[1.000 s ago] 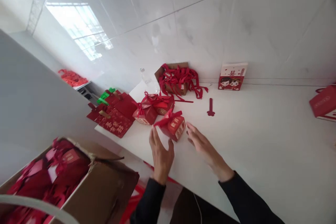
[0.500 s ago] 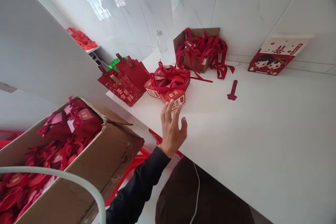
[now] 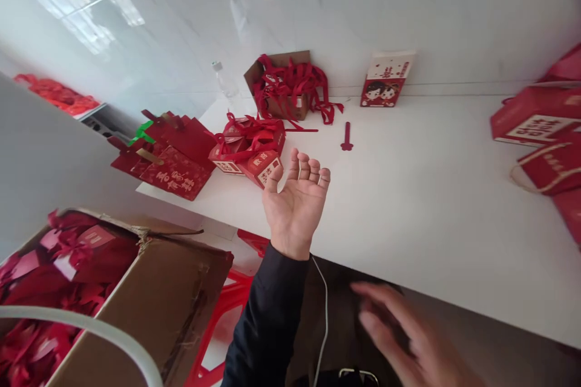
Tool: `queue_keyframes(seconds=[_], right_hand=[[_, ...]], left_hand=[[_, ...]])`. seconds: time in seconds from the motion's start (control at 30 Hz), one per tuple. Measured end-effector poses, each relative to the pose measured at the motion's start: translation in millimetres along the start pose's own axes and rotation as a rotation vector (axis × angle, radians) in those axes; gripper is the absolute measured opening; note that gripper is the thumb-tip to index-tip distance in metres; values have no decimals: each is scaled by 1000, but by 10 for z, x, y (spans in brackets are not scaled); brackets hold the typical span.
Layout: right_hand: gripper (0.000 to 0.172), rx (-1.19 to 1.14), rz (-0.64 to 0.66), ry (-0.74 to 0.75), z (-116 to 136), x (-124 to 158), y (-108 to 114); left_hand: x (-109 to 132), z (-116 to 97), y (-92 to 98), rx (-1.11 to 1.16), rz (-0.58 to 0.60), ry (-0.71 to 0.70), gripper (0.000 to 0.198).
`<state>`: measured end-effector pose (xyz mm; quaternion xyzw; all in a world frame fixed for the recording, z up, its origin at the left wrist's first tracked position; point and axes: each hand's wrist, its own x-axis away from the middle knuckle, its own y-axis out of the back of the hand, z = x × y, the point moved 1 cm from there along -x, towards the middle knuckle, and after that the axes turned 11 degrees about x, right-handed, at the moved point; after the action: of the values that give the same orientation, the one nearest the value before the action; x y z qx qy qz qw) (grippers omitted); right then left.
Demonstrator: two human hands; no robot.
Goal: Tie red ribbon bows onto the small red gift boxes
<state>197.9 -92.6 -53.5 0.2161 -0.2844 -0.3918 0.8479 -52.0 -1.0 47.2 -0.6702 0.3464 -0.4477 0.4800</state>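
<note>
My left hand (image 3: 296,202) is raised palm up over the near edge of the white table (image 3: 408,193), fingers loosely spread and empty. Just beyond its fingertips sits a small red gift box (image 3: 264,167), resting against a cluster of red ribbon-tied boxes (image 3: 245,139). My right hand (image 3: 403,335) is low at the bottom of the view, below the table edge, blurred by motion; its fingers look stretched out with nothing in them.
A brown carton full of red boxes (image 3: 113,296) stands at lower left. Flat red cartons (image 3: 175,160), a cardboard box of red ribbons (image 3: 285,87), a loose ribbon strip (image 3: 347,135), a cartoon-printed box (image 3: 385,81) and red bags (image 3: 540,133) lie on the table. A red stool (image 3: 227,308) is beneath.
The small red box went from between both hands to the cluster. My left hand turned palm up. My right hand left the table, dropped out of view, then reappeared low.
</note>
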Motion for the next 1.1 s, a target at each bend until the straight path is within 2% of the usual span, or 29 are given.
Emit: queue_keyframes(seconds=[0.07,0.13,0.17,0.23,0.37,0.5,0.7,0.8,0.9,1.0,1.03,1.1], right_hand=[[35,-17,-204,234,566,-147,-37],[39,-18,-365,451,1000,-259,-134],[34,-34,-423,496,1139,-289,-204],[17,-51,-488,492,1279,-296,-366],[17,-13,-565,530,1293,-191,-608],[20,-7,-639,516,1237,-153,-624],[24,68,-576,576,1131,-176,-573],[26,52,-549,579,1099,-167,-579],[25,52,-519,575,1054,-176,-573],[25,55,-506,551,941,-208,-533],[26,60,-509,530,888,-221,-512],[30,73,-530,465,774,-243,-464]], left_hand=[[63,83,13,6,3,27,35],[100,131,16,18,3,60,35],[104,143,14,29,-4,66,34],[79,154,12,67,-32,51,31],[-48,197,29,88,-118,16,26],[-128,273,51,38,-170,15,25],[-117,282,110,-88,-101,-56,24],[-126,295,146,-218,-52,-61,31],[-112,344,150,-401,37,-83,42],[-61,407,157,-670,160,-198,41],[-42,426,169,-845,224,-279,42],[-16,466,214,-1355,390,-511,52]])
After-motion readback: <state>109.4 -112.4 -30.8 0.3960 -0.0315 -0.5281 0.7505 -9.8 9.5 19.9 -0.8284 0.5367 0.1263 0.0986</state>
